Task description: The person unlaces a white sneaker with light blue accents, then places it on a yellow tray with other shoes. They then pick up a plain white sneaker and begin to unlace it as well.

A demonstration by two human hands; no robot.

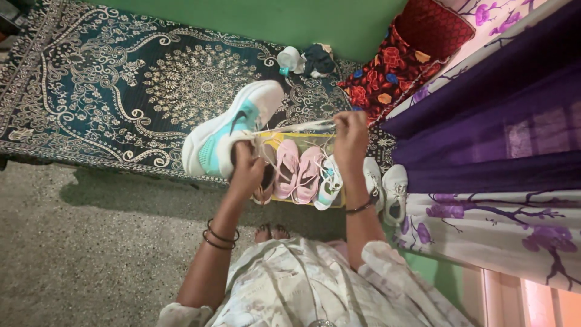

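Overhead, the person's left hand [247, 165] grips a white and turquoise sneaker [233, 130], held up in the air above the near edge of a patterned bed cover [109, 85]. The fingers [242, 151] are curled and pressed together around the shoe's collar, beside the heel opening. The right hand [350, 134] is raised to the right of it, its fingers pinching the end of a white lace [296, 126] that runs taut from the shoe's eyelets across to that hand.

The sneaker looks light and padded, its upper soft and its sole stiffer, so the collar or the sole edge seems the firm place to hold it; the lace appears thin, limp and likely to slip unless pinched tightly near its tip.

Below the hands, on the speckled floor [72, 242], a row of shoes stands just beside the bed: a pink pair [296, 172], a small white and turquoise shoe [330, 181] and a white pair [387, 188] further right. A purple flowered curtain [484, 121] hangs at the right, and a red patterned cushion [417, 48] lies at the far right.
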